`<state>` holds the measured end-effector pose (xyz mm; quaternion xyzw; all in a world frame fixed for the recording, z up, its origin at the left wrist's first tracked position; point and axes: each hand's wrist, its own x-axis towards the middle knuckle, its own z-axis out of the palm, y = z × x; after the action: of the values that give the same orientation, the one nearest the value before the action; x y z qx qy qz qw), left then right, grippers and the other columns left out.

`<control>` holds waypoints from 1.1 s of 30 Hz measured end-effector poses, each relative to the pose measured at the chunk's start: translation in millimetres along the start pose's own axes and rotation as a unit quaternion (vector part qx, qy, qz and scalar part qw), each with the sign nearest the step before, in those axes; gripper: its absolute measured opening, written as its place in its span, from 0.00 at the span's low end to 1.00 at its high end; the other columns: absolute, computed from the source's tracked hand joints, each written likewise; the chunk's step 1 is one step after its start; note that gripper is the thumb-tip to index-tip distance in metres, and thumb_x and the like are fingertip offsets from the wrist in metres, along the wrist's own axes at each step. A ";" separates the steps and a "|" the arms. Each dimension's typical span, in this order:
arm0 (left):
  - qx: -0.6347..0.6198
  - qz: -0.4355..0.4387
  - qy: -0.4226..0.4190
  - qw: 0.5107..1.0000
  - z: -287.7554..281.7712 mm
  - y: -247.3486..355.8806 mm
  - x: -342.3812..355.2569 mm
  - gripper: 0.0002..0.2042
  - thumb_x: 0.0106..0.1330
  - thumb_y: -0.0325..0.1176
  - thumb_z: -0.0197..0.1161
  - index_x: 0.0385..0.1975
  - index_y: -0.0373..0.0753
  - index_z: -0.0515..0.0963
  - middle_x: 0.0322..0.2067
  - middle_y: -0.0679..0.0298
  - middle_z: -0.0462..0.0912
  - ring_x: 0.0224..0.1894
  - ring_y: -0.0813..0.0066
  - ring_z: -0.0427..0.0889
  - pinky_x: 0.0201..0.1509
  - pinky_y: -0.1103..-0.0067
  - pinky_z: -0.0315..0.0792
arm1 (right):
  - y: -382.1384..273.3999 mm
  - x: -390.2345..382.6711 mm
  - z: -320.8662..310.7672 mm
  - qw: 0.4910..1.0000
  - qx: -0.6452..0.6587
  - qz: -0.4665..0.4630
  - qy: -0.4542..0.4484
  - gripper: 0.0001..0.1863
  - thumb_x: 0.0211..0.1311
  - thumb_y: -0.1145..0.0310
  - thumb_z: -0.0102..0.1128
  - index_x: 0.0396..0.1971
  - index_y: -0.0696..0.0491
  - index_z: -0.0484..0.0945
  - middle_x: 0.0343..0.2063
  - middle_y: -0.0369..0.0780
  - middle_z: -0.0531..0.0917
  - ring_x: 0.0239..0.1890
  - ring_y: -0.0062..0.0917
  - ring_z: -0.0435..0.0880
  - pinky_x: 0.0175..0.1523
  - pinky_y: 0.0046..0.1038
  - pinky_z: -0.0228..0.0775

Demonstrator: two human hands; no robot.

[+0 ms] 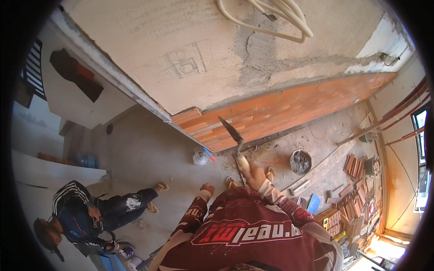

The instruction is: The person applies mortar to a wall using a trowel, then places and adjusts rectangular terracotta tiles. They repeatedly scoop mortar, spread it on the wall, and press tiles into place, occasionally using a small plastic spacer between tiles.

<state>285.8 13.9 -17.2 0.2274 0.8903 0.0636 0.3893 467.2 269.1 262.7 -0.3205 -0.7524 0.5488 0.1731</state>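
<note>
Head view: right hand [256,177] clamped round the handle of a pointed steel trowel with a pale grip [233,134]; blade stands out ahead of the body, tip toward the orange-red brick-tile facing [280,108]. Contact with the facing: can't tell from here. Left hand [208,188] sits apart from it, fingers curled together, nothing visible inside.

Step in hand, my read: trowel held ready by the wall, no mortar seen being spread. Next move calls for a steady wrist and blade clearance off the tile faces. The round dark bucket of wet grey mix [310,166] stands on the right, within easy reach, I'd judge.

Surface: tile courses run low along the wall, stepped at the left end; above, beige plaster [149,45] with pencil sketching and rough grey patches. Loop of white cable [306,28] up top.

Room: dusty grey concrete floor [144,135], clear plastic bag [199,157] near the wall corner, stacked reddish-brown bricks [355,208] over on the right. At left, I see another person in dark, white-spattered trousers [131,203]. Bright window [421,135] far right.
</note>
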 end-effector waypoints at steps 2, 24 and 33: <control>0.141 0.029 -0.018 0.989 41.1 -70.2 12.5 0.21 0.55 0.48 0.64 0.44 0.42 0.83 0.46 0.54 0.84 0.49 0.52 0.82 0.53 0.66 0.76 | -22.9 12.7 17.1 0.999 0.034 0.024 -0.031 0.23 0.64 0.51 0.57 0.38 0.60 0.77 0.22 0.52 0.81 0.26 0.46 0.83 0.33 0.40 0.73; 0.012 -0.069 -0.050 0.996 -20.3 -60.0 -42.0 0.17 0.60 0.43 0.55 0.42 0.42 0.83 0.46 0.54 0.83 0.51 0.54 0.82 0.55 0.64 0.74 | -63.2 30.7 67.6 0.989 0.121 0.075 -0.035 0.23 0.66 0.51 0.56 0.34 0.60 0.75 0.19 0.41 0.79 0.16 0.24 0.79 0.25 0.29 0.71; 0.090 0.011 -0.075 0.993 -26.0 -48.2 -44.1 0.14 0.66 0.37 0.53 0.45 0.44 0.83 0.48 0.56 0.83 0.52 0.58 0.81 0.56 0.66 0.75 | -42.2 43.4 82.4 0.998 -0.001 0.050 -0.046 0.28 0.66 0.47 0.53 0.37 0.63 0.73 0.29 0.59 0.81 0.37 0.56 0.81 0.42 0.47 0.72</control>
<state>276.0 -47.3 16.1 0.2755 0.8580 -0.0303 0.4323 372.6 231.3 270.4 -0.3320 -0.7430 0.5706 0.1101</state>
